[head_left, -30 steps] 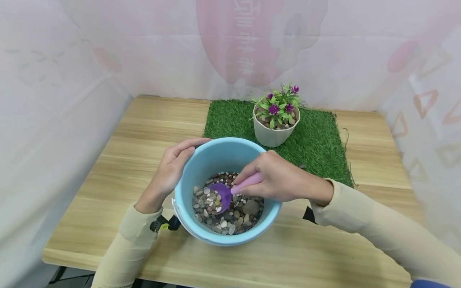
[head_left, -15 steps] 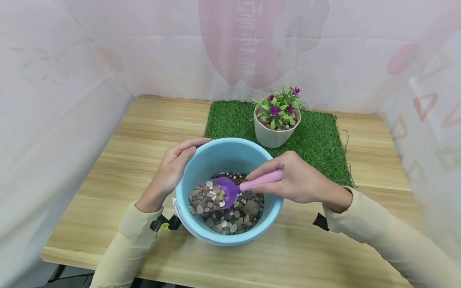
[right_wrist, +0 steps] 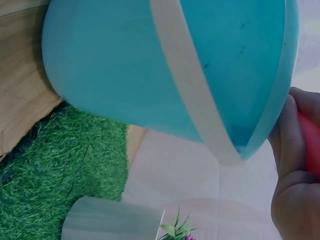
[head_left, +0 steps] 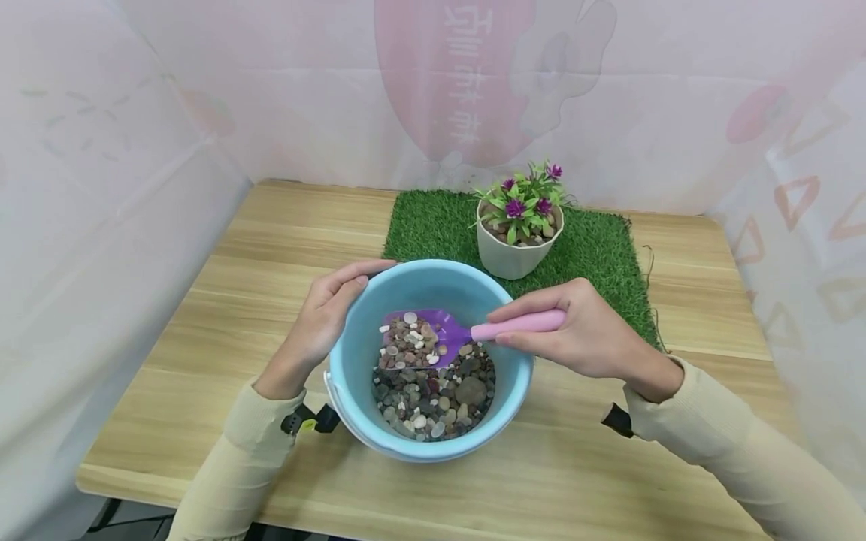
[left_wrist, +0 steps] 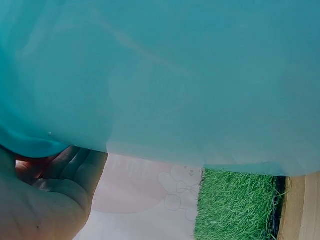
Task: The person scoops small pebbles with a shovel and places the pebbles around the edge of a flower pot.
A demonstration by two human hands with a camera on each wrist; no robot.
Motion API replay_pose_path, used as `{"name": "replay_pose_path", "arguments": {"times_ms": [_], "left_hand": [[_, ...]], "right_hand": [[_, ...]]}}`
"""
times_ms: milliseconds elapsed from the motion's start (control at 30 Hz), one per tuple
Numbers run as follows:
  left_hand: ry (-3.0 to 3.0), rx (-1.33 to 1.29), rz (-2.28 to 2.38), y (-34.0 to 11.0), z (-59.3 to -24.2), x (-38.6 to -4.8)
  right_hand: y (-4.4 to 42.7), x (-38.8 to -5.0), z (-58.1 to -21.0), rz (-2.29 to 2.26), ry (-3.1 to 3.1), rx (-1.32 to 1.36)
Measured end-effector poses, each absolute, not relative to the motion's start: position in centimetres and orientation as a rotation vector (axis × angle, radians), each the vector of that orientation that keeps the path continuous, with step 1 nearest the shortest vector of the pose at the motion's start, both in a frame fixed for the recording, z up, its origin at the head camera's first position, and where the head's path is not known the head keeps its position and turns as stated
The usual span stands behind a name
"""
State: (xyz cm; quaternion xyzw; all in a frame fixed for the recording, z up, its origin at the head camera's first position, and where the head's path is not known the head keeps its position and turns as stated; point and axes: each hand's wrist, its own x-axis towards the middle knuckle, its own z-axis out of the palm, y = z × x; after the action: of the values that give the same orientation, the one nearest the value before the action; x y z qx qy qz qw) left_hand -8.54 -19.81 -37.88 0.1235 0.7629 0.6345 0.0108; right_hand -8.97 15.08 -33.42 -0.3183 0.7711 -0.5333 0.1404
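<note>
A light blue bucket (head_left: 517, 402) with small mixed stones (head_left: 422, 413) at its bottom stands at the table's middle. My right hand (head_left: 582, 330) grips the pink handle (head_left: 521, 324) of a purple scoop (head_left: 452, 334), held inside the bucket mouth with a heap of pebbles (head_left: 409, 342) on its blade. On the bucket's left side my left hand (head_left: 321, 319) lies against the wall and rim, fingers extended. The left wrist view shows the left hand (left_wrist: 55, 200) at the bucket wall (left_wrist: 160, 90); the right wrist view shows the right hand (right_wrist: 297, 165) beside the bucket rim (right_wrist: 287, 65).
Behind the bucket a green grass mat (head_left: 595, 263) lies on the wooden table (head_left: 257, 278). On the mat stands a white pot (head_left: 510, 259) of purple flowers. Printed cloth (head_left: 304, 113) hangs around the table's back and sides.
My right hand has moved right, and the scoop has risen from among the stones with pebbles on it, then shifted toward the bucket's far side. The left hand stays where it was.
</note>
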Motion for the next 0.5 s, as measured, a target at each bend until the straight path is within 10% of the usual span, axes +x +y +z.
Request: {"name": "replay_pose_path", "arguments": {"times_ms": [500], "left_hand": [[2.392,0.387,1.980,-19.9,-37.9,-8.5]], "right_hand": [[17.0,-8.5,-33.2,-1.716,2.190,-0.794]]}}
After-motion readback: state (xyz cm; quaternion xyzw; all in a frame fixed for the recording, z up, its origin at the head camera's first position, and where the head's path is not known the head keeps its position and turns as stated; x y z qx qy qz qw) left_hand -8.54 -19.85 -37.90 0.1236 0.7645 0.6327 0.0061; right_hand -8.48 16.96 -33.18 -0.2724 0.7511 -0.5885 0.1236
